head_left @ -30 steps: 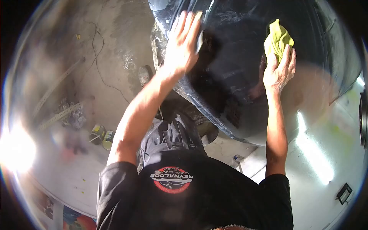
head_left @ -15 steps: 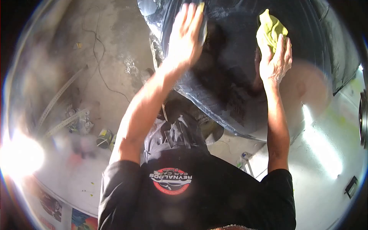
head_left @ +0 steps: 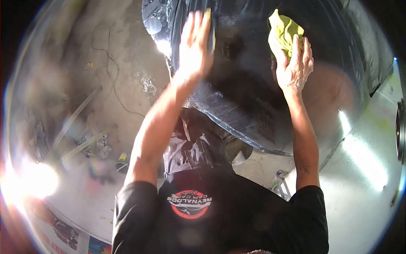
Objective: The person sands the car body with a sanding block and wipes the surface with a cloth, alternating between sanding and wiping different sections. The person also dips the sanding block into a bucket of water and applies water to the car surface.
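A large dark, glossy curved panel (head_left: 245, 93) that looks like vehicle bodywork fills the upper middle, with wet streaks and whitish residue along its near edge. My left hand (head_left: 196, 46) lies over the panel's left part, fingers long and slightly blurred. Under it is a thin pad with a yellow edge (head_left: 208, 13), mostly hidden by the palm and fingers. My right hand (head_left: 297, 65) rests on the panel farther right. Its fingers and thumb press on a crumpled yellow-green cloth (head_left: 281, 31), which lies against the dark surface.
A thin black cord (head_left: 111, 67) winds over the concrete floor at left. Pale perforated strips (head_left: 78, 112) and a can (head_left: 123, 162) lie nearer. A bright lamp (head_left: 40, 180) glares at lower left. A whitish glossy surface (head_left: 359, 203) with a light reflection is at right.
The panel and both hands sit slightly farther left in view, while the floor items have shifted a little right. The left hand still covers the pad; the right keeps the cloth.
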